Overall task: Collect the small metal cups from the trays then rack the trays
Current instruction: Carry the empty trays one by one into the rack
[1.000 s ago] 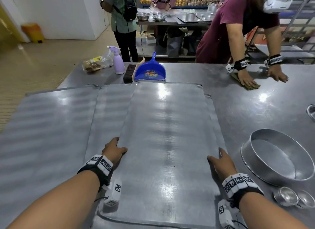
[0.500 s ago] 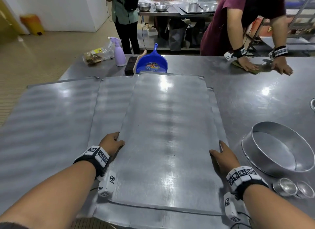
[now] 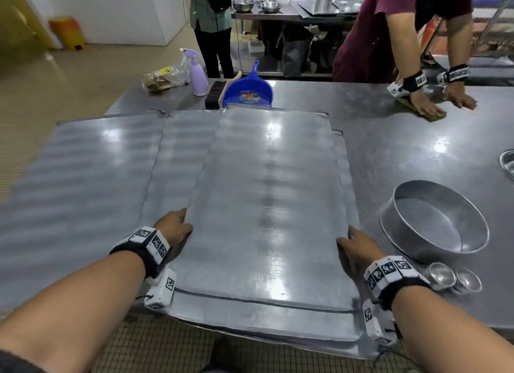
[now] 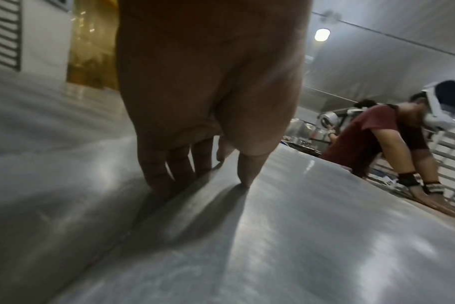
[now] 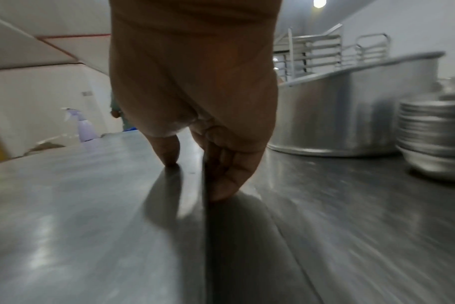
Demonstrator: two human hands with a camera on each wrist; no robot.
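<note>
A flat metal top tray (image 3: 267, 206) lies on a stack of trays (image 3: 183, 150) on the steel table. My left hand (image 3: 178, 225) grips its left edge and my right hand (image 3: 353, 242) grips its right edge. In the left wrist view the left hand (image 4: 208, 164) has its thumb on top of the tray (image 4: 299, 236) and its fingers curled under the edge. The right hand (image 5: 203, 164) holds the tray (image 5: 78, 205) the same way. Two stacks of small metal cups (image 3: 442, 274) stand on the table right of my right wrist, also in the right wrist view (image 5: 434, 139).
A round metal pan (image 3: 434, 222) stands right of the trays. At the far edge are a blue dustpan (image 3: 249, 90), a brush (image 3: 215, 94) and a lilac spray bottle (image 3: 198, 75). Another person's hands (image 3: 428, 110) wipe the far right of the table. The tray stack overhangs the near edge.
Both hands keep their hold on the top tray, and it has slid toward me. The other person's hands have shifted right along the table.
</note>
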